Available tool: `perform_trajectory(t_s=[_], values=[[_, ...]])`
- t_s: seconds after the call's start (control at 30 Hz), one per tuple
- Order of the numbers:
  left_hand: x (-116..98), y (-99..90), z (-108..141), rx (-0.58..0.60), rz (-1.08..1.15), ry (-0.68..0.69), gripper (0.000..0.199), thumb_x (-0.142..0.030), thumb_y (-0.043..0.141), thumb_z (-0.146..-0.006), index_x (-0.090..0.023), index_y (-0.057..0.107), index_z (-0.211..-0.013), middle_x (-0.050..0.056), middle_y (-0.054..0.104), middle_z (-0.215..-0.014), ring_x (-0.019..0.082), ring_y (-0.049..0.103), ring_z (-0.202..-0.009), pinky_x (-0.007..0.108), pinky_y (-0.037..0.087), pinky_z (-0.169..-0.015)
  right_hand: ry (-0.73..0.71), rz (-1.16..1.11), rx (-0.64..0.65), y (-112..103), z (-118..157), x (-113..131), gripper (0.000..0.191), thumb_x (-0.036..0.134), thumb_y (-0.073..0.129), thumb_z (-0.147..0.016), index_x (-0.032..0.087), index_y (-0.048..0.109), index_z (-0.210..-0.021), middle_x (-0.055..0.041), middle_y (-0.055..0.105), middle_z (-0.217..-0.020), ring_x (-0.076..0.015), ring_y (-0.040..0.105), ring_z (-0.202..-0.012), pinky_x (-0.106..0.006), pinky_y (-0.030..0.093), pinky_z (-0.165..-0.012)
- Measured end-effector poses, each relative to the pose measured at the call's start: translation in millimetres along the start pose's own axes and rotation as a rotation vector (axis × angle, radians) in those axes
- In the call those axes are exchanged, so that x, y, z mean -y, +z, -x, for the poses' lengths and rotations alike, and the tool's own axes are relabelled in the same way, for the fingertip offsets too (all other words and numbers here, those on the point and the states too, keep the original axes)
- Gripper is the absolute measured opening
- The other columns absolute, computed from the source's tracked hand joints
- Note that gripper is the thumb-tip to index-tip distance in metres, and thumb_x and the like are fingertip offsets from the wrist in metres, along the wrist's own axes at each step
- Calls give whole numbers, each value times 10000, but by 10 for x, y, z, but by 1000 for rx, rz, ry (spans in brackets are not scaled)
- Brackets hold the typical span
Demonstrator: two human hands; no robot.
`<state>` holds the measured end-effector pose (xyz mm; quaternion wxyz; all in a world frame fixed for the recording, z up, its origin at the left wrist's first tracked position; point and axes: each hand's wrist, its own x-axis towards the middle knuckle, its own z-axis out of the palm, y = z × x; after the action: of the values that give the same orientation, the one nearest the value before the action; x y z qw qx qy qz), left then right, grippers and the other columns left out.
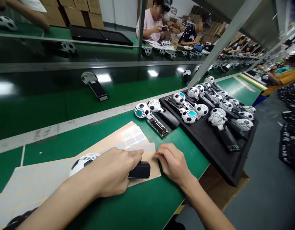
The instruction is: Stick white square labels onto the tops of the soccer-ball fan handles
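My left hand [117,171] is closed over the black handle [140,170] of what looks like a handheld fan, lying across sheets of labels. Its football-patterned white head [83,162] shows partly behind my forearm. My index finger stretches along the label sheets [135,140], which have grey and pale-orange areas. My right hand [173,163] is at the sheets' right edge with thumb and fingertips pinched; whatever they hold, if anything, is too small to make out. Just beyond the sheets lie two more fans, one with an open handle [159,125] showing its circuit board.
A black tray [205,140] at the right holds several football-headed fans. Past the metal rail [66,127] runs a dark green conveyor [128,86] with a fan [94,84] on it. A slanted metal post [216,44] rises beyond. Other people sit working across the line.
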<state>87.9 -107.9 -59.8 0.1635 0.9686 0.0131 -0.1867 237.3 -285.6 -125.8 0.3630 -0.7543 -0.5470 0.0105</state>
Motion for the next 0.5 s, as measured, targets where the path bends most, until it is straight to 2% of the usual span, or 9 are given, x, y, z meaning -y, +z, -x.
perform_trajectory(t_s=[0.17, 0.33, 0.5], values=[[21, 73, -13, -40, 11, 7, 595, -170, 582, -772, -201, 603, -1366, 150, 717, -1286, 339, 738, -1026, 405, 576, -812, 130, 65, -3, 52, -58, 18, 151, 253, 577, -986, 205, 694, -1068, -101, 726, -1045, -232, 719, -899, -341, 591, -748], [29, 127, -7, -88, 46, 8, 528, -204, 602, -800, -204, 626, -1327, 151, 740, -1221, 338, 747, -982, 409, 573, -812, 166, 145, -1, 117, -71, 49, 153, 254, 585, -982, 218, 731, -1008, -83, 732, -1016, -221, 713, -853, -329, 578, -720], [35, 149, -23, -103, 48, 8, 520, -221, 608, -799, -209, 625, -1319, 139, 755, -1183, 322, 748, -970, 395, 573, -821, 108, 234, -33, 126, -27, 53, 291, 257, 500, -1026, 230, 779, -946, -122, 749, -1037, -221, 674, -811, -336, 530, -694]])
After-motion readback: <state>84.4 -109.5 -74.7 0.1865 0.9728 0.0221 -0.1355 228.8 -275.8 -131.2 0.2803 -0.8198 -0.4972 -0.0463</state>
